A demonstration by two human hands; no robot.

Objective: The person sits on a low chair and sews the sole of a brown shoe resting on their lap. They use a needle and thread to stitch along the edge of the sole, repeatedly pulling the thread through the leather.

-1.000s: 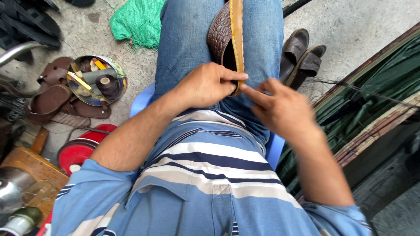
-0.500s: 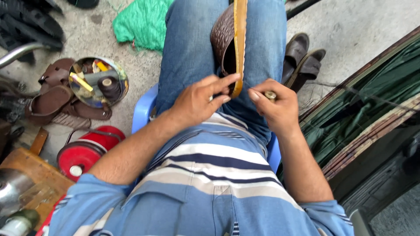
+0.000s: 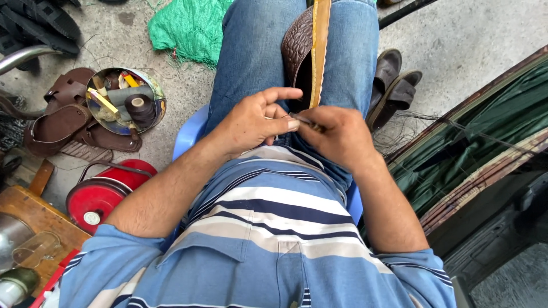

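A brown textured sandal [image 3: 302, 48] with a tan sole edge stands on its side between my jeans-clad knees. My right hand [image 3: 334, 137] sits just below the sandal's heel end, its fingers closed on a thin metal tool, an awl or needle [image 3: 302, 120]. My left hand [image 3: 257, 120] is beside it, palm turned up, fingers half curled, thumb and fingertip touching the tip of that tool. Neither hand touches the sandal.
A round tin [image 3: 125, 101] with thread spools and small tools sits on the concrete at left, beside brown sandals [image 3: 63, 122]. Green netting [image 3: 188, 25] lies at top. A red round can [image 3: 100, 194], a wooden box [image 3: 28, 219], a dark sandal pair [image 3: 394, 85] and a dark green panel [image 3: 491, 137] at right.
Both hands have come off the sandal's sole edge and drawn back toward my belly. They now meet on the thin tool.
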